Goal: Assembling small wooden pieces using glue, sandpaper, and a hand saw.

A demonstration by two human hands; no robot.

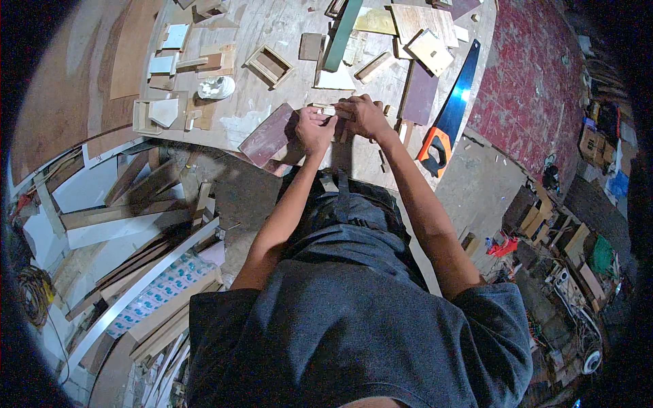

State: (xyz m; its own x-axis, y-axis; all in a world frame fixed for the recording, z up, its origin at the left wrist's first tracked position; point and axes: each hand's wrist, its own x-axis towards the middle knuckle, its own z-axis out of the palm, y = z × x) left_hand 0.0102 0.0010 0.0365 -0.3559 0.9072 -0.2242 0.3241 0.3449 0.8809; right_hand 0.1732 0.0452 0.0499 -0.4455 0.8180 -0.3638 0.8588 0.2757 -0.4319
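Near the front edge of the workbench (238,126), my two hands meet around a small pale wooden piece (325,109). My left hand (315,130) pinches its left part between thumb and fingers. From the other side, my right hand (367,117) closes on its right end, and those fingertips are partly hidden. A dark reddish-brown board (269,134) lies just left of my left hand. To the right of my right hand rests a handsaw (451,112) with an orange and black handle, its blade pointing away from me.
A small open wooden box (269,66), a white tub (216,88) and a green strip (342,37) lie farther back. Wood offcuts, including a purple-brown board (417,93), cover the right side. Stacked boards (136,217) fill the floor at left; scrap wood (544,217) clutters the right.
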